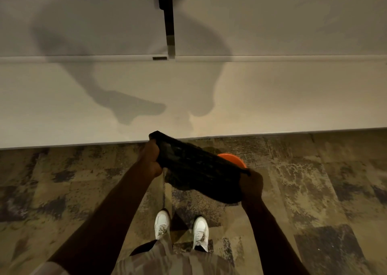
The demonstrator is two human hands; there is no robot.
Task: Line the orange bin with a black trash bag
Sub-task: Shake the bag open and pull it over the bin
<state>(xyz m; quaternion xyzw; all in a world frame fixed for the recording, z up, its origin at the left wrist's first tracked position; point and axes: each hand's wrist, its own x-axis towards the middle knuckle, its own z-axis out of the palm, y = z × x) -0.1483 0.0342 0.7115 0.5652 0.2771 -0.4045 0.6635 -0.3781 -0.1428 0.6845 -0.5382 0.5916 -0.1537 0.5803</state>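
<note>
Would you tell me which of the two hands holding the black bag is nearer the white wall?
The left hand: it grips the black trash bag at its far end by the wall, while the right hand holds the nearer end.

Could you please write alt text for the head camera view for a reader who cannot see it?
Seen from above, a person's left hand and right hand stretch a black trash bag over an orange bin on patterned carpet, beside a white table.
</note>
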